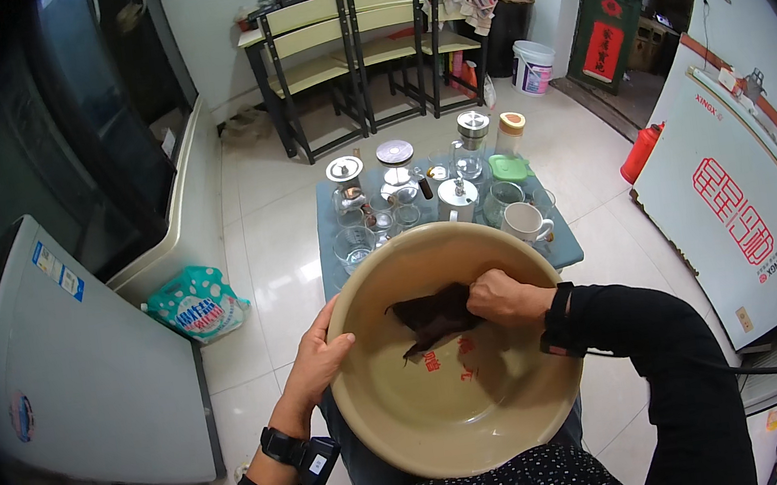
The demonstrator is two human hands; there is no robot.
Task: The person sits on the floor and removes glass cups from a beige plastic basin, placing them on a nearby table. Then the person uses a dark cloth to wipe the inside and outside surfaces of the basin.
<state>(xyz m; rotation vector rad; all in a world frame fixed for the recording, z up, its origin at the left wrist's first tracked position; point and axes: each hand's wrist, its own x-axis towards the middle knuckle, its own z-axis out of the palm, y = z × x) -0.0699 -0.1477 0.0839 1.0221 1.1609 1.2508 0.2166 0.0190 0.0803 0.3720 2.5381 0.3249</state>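
Note:
A large tan plastic basin [411,429] rests on the person's lap, tilted a little, with red characters on its inner bottom. My left hand [320,349] grips the basin's rim at the left, thumb over the edge. Inside the basin, my right hand [504,297] is closed in a fist on a dark brown cloth [437,313], which hangs against the basin's inner wall. Just beyond the basin stands a low table with a blue-grey top [564,250]. It bears several glass cups, a white mug [524,221], a lidded white mug [457,194] and lidded glass jars.
Past the table, chairs [305,38] stand by a long table, with a white bucket [533,67] to their right. A teal bag [198,302] and a grey appliance [105,364] are at left. At right are a red bottle-like object [642,153] and a white chest freezer [732,200].

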